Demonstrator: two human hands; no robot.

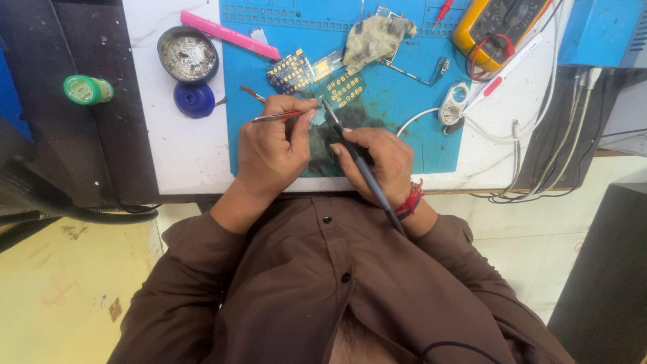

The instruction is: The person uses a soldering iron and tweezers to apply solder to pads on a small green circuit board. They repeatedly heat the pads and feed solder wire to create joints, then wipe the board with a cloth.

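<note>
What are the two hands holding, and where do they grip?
Left hand pinches tweezers near their middle. Right hand grips a soldering iron along its dark handle, pen-style.

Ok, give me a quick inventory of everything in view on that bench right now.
work mat: 1, blue, on the white bench top
circuit boards: about 3, blue with gold pads, mat upper middle
rag: 1, dirty grey, mat top
multimeter: 1, yellow, top right, red and black leads
pink tool: 1, flat, top left of mat
round tin: 1, dark, silvery contents, left of mat
lid: 1, blue, below the tin
small bottle: 1, green, on dark surface far left
white cables: several, right of mat
tweezers: 1, metal, in left hand
soldering iron: 1, dark, in right hand
left hand: grips tweezers
right hand: grips iron, red wrist thread
</note>
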